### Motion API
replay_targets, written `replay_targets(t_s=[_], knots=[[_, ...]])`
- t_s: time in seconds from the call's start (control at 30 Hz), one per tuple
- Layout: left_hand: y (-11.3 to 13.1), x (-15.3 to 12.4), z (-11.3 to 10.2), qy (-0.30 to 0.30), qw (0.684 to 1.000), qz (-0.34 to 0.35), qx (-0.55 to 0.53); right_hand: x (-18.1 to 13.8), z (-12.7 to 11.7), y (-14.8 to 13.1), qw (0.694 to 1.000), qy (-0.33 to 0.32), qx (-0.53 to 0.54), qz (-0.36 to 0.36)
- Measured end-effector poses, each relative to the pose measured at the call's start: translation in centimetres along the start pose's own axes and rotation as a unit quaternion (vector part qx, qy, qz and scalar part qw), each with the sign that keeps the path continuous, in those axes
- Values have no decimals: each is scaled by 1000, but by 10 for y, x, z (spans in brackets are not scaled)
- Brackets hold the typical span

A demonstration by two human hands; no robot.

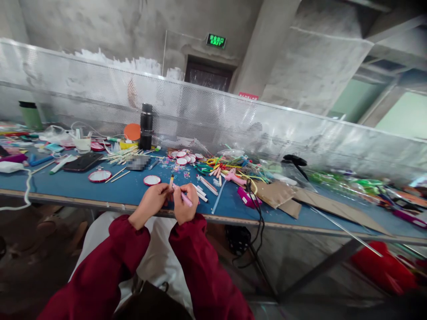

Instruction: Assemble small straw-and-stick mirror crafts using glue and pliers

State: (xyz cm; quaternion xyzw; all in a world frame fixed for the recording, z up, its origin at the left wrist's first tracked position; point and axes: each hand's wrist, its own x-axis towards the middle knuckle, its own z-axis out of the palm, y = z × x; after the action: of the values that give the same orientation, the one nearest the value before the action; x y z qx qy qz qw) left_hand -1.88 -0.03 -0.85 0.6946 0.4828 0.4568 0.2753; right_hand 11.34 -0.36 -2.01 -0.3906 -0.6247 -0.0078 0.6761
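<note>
Both hands meet above the near edge of the blue table. My left hand is closed, pinching a small pale stick-like piece with an orange and dark top; its exact kind is too small to tell. A pink marker sits in my closed right hand, its front end pointing at the piece; whether they touch is hidden by the fingers. Just beyond my left hand lies a round white disc with a red rim. Several white markers rest to the right of my right hand.
A black bottle stands at the back, with a dark phone to its left. Small coloured rings lie scattered mid-table. A pink glue gun, its black cable hanging over the edge, and cardboard are rightward.
</note>
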Motion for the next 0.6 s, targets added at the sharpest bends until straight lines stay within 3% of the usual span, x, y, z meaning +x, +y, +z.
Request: replay_targets(t_s=[0.6], knots=[[-7, 2, 1, -1, 1000, 5, 19, 2, 0, -3, 1000, -10, -7, 8]])
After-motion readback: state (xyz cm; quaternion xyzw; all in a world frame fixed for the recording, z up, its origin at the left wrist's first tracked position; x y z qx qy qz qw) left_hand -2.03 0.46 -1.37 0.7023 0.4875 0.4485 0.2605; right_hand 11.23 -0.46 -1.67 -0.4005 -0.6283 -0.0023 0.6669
